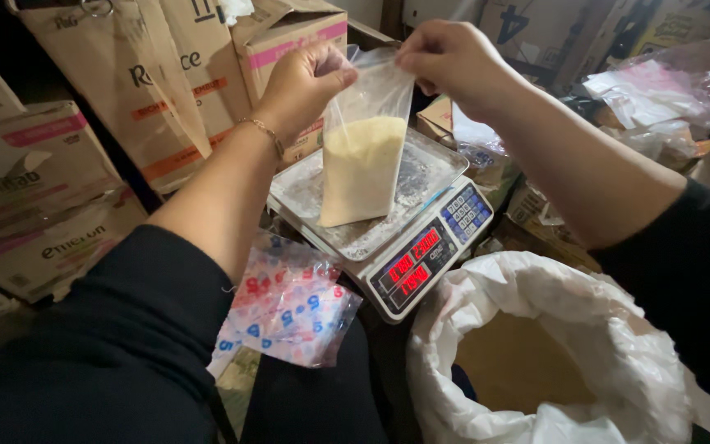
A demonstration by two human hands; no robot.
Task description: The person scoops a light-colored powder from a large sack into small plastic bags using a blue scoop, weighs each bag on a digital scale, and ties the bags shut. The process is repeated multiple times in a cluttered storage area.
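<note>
My left hand [306, 82] and my right hand [452, 57] each pinch a top corner of a clear plastic bag [365, 156] half full of pale yellow powder. The bag hangs upright with its bottom resting on the metal pan [433, 168] of a digital scale [421, 255]. The scale's red display is lit and faces me. A thin gold bracelet sits on my left wrist.
A large white sack [585, 304] stands open at lower right. A stack of small printed plastic bags [289, 308] lies on my lap at centre. Cardboard boxes [51, 189] line the left and back. Crumpled plastic bags [667, 90] pile at upper right.
</note>
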